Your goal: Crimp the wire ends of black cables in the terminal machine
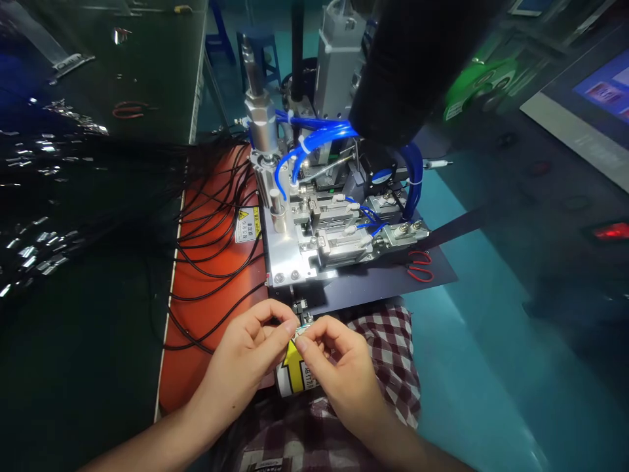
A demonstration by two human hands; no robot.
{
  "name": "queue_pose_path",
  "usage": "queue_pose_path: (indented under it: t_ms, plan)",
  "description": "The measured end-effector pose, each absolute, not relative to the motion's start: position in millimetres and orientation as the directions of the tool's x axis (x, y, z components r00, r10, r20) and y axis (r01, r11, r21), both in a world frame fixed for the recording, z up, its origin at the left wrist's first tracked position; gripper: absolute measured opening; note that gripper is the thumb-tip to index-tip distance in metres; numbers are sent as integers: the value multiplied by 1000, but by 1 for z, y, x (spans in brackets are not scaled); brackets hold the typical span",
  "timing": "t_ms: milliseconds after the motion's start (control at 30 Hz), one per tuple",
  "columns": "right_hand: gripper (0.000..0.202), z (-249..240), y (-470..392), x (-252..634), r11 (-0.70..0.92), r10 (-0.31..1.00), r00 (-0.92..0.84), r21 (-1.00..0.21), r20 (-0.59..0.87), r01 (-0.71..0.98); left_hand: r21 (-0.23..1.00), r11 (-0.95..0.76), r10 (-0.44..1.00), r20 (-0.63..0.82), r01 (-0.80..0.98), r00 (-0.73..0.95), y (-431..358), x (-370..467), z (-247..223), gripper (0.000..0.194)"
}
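Note:
My left hand [255, 344] is closed in a pinch, thumb against forefinger, just in front of the machine [289, 255]. Close beside it, my right hand [339, 357] pinches too, its fingertips almost meeting the left ones. Whatever lies between the fingertips is too small to make out. Below them is a white label with a yellow arrow [293, 370], partly covered by my right hand. A small black metal fitting [299, 306] sticks out from the machine right behind my fingertips.
Black cables [216, 262] run over the orange surface [196, 373] at left. Blue air tubes [324, 134] arch over the machine. Red-handled scissors [420, 267] lie on the dark plate at right. A large black tube [407, 72] hangs overhead; a screen [604, 85] stands far right.

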State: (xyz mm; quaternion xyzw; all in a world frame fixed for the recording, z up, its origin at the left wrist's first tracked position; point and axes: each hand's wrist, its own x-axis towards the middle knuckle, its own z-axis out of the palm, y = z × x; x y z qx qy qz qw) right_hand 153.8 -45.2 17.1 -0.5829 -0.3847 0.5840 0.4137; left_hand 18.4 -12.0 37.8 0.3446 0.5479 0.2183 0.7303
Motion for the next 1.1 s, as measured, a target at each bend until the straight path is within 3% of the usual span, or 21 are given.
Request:
queue_pose_path:
  t_ms: [233,500,767,1100]
  plan:
    - [16,16,-46,155,-325,946,14,-946,-325,0,798,589,732,-593,126,334,-11,19,38,25]
    - [14,16,-46,153,-343,939,20,-939,-344,-18,765,643,722,-624,43,300,-14,19,38,25]
    - [15,14,-48,155,-313,950,10,-950,-313,4,805,579,746,-588,131,314,-12,21,38,23]
    - [14,12,-48,154,-301,954,9,-954,-301,5,796,603,757,-592,55,279,-17,21,36,26]
